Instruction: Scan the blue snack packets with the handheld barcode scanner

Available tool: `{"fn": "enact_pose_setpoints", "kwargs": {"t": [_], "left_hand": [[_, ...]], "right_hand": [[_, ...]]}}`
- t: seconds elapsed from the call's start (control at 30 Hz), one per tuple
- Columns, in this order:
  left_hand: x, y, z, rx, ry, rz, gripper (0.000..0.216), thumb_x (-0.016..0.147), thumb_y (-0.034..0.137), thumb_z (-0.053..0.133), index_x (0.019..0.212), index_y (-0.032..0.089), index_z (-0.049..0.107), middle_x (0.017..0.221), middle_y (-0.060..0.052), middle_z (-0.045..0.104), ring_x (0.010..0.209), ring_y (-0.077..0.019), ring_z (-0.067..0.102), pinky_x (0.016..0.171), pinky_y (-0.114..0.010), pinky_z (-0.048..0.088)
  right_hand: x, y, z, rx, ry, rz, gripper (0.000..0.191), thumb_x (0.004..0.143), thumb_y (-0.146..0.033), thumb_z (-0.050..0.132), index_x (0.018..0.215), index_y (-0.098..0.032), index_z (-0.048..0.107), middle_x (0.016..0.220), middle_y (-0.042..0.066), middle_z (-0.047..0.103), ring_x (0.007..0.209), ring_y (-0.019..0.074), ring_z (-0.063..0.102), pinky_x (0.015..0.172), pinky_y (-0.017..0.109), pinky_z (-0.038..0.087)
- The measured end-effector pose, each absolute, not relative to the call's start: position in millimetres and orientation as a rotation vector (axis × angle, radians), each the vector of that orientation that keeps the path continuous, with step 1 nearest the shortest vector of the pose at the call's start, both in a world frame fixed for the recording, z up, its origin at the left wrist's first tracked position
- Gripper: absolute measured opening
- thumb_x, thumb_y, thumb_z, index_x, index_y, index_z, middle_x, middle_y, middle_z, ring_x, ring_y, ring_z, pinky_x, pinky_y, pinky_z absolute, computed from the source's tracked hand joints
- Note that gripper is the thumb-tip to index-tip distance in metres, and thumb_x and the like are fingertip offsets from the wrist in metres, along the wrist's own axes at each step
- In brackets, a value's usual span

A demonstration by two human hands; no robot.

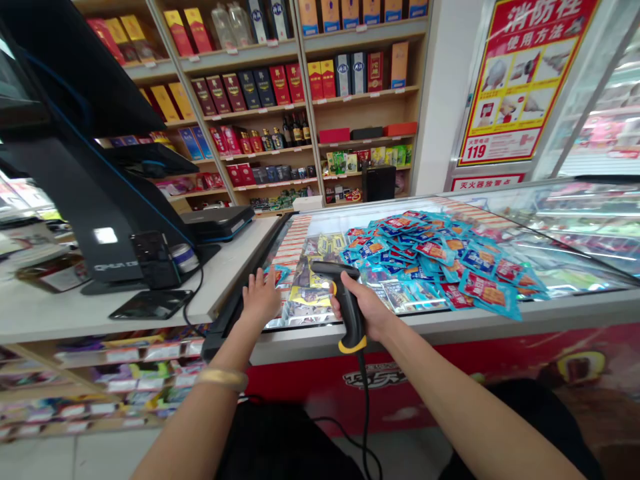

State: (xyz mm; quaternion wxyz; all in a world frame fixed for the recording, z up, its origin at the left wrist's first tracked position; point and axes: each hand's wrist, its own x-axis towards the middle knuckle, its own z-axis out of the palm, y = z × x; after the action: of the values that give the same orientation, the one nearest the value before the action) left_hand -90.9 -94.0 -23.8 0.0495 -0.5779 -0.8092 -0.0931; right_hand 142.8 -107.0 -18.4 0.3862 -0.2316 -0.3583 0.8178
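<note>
My right hand (367,307) is wrapped round the grip of a black and yellow barcode scanner (353,315), its head pointing left above the glass counter. From the grip's base a cable hangs down. My left hand (261,297), a gold bangle on its wrist, reaches over the counter's left end with fingers spread. Just beyond its fingertips, a small blue snack packet (281,272) lies on the glass, partly hidden by the hand; whether they touch I cannot tell. To the right of the scanner spreads a large heap of blue and red snack packets (425,250).
On the left, a black checkout terminal (115,220) stands on a white counter (40,317) with a phone (154,260) leaning nearby. Shelves (260,50) of boxed goods and bottles line the back. The glass display counter (320,313) has a metal front edge.
</note>
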Motion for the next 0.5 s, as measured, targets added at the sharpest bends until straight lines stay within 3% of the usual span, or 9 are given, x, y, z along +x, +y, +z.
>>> {"fn": "enact_pose_setpoints", "kwargs": {"t": [0.17,0.33,0.5], "left_hand": [[-61.3,-98.8,-11.1,-1.763,-2.268,-0.616,0.056,0.089,0.027,0.044,0.143,0.012,0.039,0.151,-0.025,0.032,0.141,-0.0401,0.027,0.108,-0.06,0.03],[-3.5,-92.6,-7.6,-2.175,-1.708,-1.038,0.055,0.085,0.028,0.052,0.138,0.017,0.043,0.138,-0.018,0.048,0.132,-0.0317,0.043,0.107,-0.053,0.038],[93.9,-93.8,-7.7,-2.572,-1.321,-1.177,0.056,0.085,0.027,0.055,0.139,0.019,0.042,0.137,-0.015,0.051,0.13,-0.0257,0.046,0.108,-0.046,0.04]], "right_hand": [[172.5,-112.2,-13.5,-0.541,-0.867,2.007,0.043,0.077,-0.059,0.064,0.077,-0.016,0.061,0.056,0.0,0.056,0.049,0.0097,0.05,0.049,0.02,0.042],[227.9,-123.5,-10.0,-0.53,-0.837,1.874,0.047,0.068,-0.061,0.071,0.078,-0.016,0.062,0.056,0.0,0.055,0.049,0.0098,0.049,0.049,0.02,0.041],[302.3,-139.7,-17.8,-0.594,-0.758,1.676,0.044,0.07,-0.06,0.07,0.078,-0.017,0.064,0.058,0.001,0.054,0.052,0.0108,0.048,0.05,0.021,0.04]]}}
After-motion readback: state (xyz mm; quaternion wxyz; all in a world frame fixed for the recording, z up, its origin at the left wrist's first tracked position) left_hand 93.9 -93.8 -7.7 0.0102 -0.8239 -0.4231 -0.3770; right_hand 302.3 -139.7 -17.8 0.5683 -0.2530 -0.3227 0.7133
